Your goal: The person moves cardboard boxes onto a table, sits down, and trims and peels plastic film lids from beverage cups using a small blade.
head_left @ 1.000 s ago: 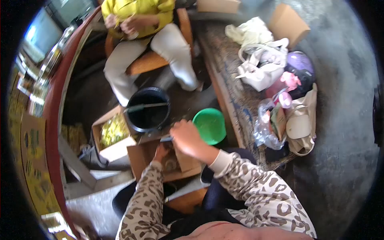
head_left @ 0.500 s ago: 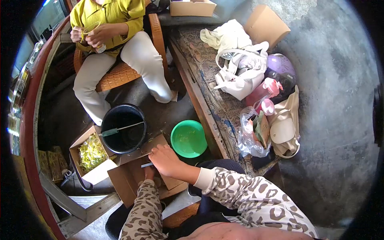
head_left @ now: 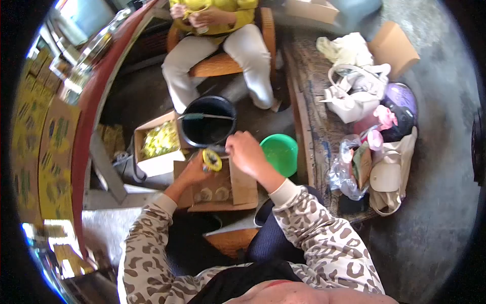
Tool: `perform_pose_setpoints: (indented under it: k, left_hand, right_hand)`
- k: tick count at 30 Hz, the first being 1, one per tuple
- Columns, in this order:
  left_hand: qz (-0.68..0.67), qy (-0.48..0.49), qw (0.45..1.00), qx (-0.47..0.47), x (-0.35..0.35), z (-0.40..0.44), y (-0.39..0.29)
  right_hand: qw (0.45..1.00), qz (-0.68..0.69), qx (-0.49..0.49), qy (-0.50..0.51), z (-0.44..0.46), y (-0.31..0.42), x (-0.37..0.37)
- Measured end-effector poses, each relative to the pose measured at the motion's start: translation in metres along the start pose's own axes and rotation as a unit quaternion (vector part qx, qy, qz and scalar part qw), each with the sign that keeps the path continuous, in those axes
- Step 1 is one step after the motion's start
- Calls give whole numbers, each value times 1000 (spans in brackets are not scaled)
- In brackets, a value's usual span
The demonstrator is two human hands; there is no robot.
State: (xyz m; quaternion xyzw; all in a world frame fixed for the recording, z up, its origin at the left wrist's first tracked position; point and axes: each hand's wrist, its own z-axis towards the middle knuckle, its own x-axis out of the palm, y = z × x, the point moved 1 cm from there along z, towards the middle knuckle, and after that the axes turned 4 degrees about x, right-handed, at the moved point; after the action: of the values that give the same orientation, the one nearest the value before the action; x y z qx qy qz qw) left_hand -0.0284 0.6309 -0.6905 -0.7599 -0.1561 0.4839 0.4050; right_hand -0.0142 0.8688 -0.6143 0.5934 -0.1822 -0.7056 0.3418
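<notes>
- Left box (head_left: 161, 164): yellow pieces (head_left: 159, 140)
- Near box (head_left: 244, 185): round items (head_left: 222, 193)
- Left hand (head_left: 191, 172) grips yellow-rimmed item (head_left: 212, 160)
- Right hand (head_left: 247, 154) curled, contents unclear

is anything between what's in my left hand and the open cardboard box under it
Nothing visible stands between the yellow-rimmed item in your left hand and the cardboard box; two round objects sit inside.

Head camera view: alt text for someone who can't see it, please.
The left hand holds a yellow-rimmed item above an open carton, the right hand close by. Near them are a black bucket and green bowl; a person sits beyond.
</notes>
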Motion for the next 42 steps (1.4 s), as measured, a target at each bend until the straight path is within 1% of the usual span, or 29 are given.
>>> perform_pose_setpoints:
  k: [1, 3, 5, 6, 7, 9, 12, 13, 14, 15, 17, 18, 19, 21, 22, 23, 25, 27, 29, 30, 32, 33, 35, 38, 42]
  left_hand:
    - [-20, -35, 999, 28, -12, -9, -25]
    - [-66, -91, 993, -29, -35, -32, -60]
    - [-138, -137, 980, 27, -46, -47, -75]
    - [-138, -167, 975, 45, -48, -48, -66]
    - [-159, -173, 970, 68, -53, -51, -81]
    - [-80, -225, 967, 93, -59, -55, -100]
    - [-87, -261, 954, 118, -61, -53, -125]
    - [-88, -273, 950, 125, -62, -50, -130]
    - [-115, -279, 944, 133, -61, -46, -134]
    - [-118, -279, 943, 141, -58, -39, -126]
    - [-166, -302, 928, 144, -48, -21, -100]
    - [-121, -329, 925, 143, -46, -21, -102]
    - [-131, -329, 924, 144, -45, -18, -103]
    - [-137, -322, 932, 90, -38, -19, -101]
    - [-116, -326, 931, 115, -36, -16, -95]
    - [-122, -327, 931, 107, -36, -16, -90]
    - [-116, -300, 941, 109, -45, -17, -88]
    - [-129, -290, 942, 108, -51, -17, -82]
    - [-84, -265, 956, 89, -56, -19, -75]
    - [-89, -265, 956, 85, -57, -22, -75]
    - [-49, -247, 966, 63, -60, -28, -73]
    - [-51, -244, 967, 58, -60, -30, -69]
    - [-31, -240, 968, 63, -61, -33, -62]
    - [-57, -202, 977, 35, -66, -38, -66]
    - [-79, -189, 979, 15, -65, -39, -57]
  right_hand:
    - [999, 31, 11, -39, 0, 13, -10]
    - [992, 79, -4, -93, 2, 20, -17]
    - [989, 89, -7, -121, 0, 31, -23]
    - [986, 102, -22, -130, -2, 34, -25]
    - [983, 113, -37, -141, -3, 38, -27]
    - [980, 122, -60, -147, -7, 49, -30]
    - [972, 138, -93, -167, -13, 62, -32]
    - [972, 133, -96, -170, -14, 63, -31]
    - [974, 112, -99, -168, -15, 64, -29]
    - [977, 90, -102, -166, -14, 62, -27]
    - [977, 70, -106, -170, -11, 57, -22]
    - [979, 55, -108, -166, -11, 56, -21]
    - [980, 40, -110, -160, -9, 53, -20]
    - [982, 14, -117, -148, -8, 49, -18]
    - [982, 0, -119, -147, -8, 49, -17]
    - [981, -13, -124, -148, -7, 49, -15]
    - [982, -25, -134, -134, -5, 45, -10]
    - [975, -74, -172, -118, -3, 44, -4]
    - [971, -93, -190, -108, 0, 47, 2]
    - [967, -110, -207, -103, 0, 48, 4]
    - [965, -119, -216, -84, 0, 47, 11]
    - [964, -126, -225, -72, -1, 47, 14]
    - [963, -132, -225, -68, -4, 49, 18]
    - [961, -134, -233, -67, -8, 48, 24]
    - [957, -129, -247, -75, -10, 48, 27]
